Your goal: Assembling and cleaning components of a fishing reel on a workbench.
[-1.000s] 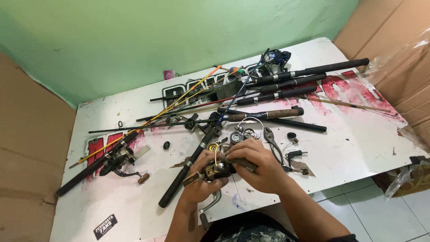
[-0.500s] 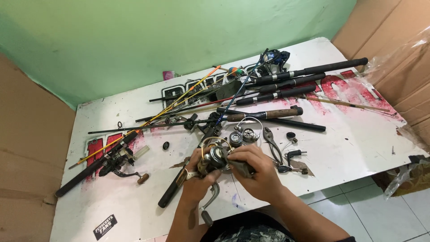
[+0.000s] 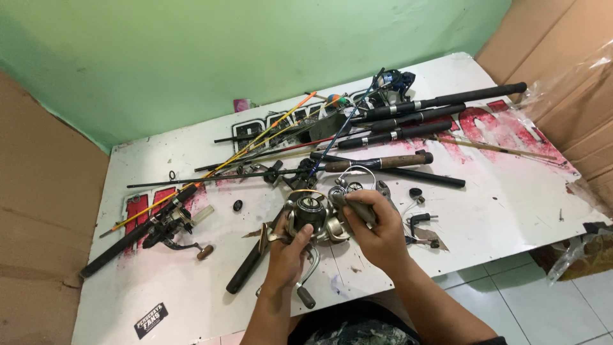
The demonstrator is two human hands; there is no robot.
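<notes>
Both hands hold a silver and gold spinning fishing reel (image 3: 311,214) just above the white table (image 3: 498,211). My left hand (image 3: 288,249) grips the reel's lower body from below, and its crank handle (image 3: 305,286) hangs down beside my wrist. My right hand (image 3: 377,225) closes on the reel's right side, where a grey part sits under my thumb. The round spool faces up toward the camera.
Several fishing rods (image 3: 408,118) lie across the back of the table. Another rod with a black reel (image 3: 167,223) lies at the left. Pliers (image 3: 383,189), small black knobs (image 3: 237,206) and loose parts (image 3: 418,220) lie about the hands. Cardboard (image 3: 38,211) stands on both sides.
The reel has been turned and lifted in my hands, so the spool now faces up. My right hand shifted from on top of it to its right side.
</notes>
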